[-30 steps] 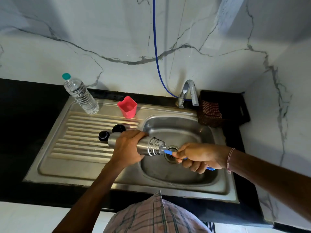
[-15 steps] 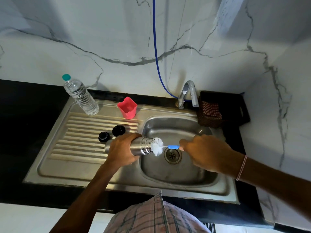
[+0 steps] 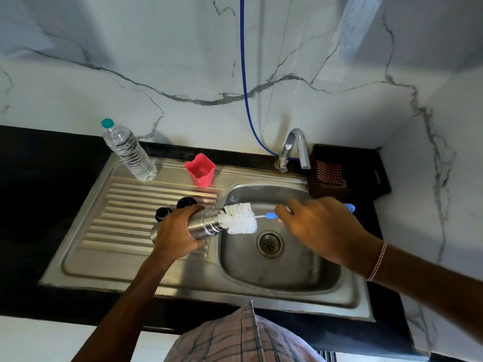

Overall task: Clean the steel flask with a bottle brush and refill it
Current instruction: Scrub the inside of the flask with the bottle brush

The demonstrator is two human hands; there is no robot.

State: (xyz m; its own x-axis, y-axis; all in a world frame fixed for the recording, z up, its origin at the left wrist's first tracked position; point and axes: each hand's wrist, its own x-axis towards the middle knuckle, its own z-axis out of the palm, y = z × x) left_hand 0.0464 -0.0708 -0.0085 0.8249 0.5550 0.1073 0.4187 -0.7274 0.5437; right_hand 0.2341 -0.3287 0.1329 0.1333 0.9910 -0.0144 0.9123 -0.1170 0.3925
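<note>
The steel flask lies on its side over the edge where the draining board meets the sink basin, at about 10 o'clock from the drain, with its threaded mouth pointing towards 3 o'clock. The left hand grips its body, fingers wrapped over the top and the thumb underneath. The bottle brush lies in line with the flask: its white bristle head is almost wholly outside, with the near end touching the mouth. The right hand holds the brush's blue handle, its fingers closed on it, and the handle's tip shows past the hand at 3 o'clock. Two black caps sit on the draining board just behind the left hand. Further along, at 11 o'clock from the drain, stands a pink cup, and at 10 o'clock a clear plastic bottle with a teal cap. The tap rises at 12 o'clock, a blue hose running up the marble wall behind it. A dark basket sits on the black tabletop at 1 o'clock.
</note>
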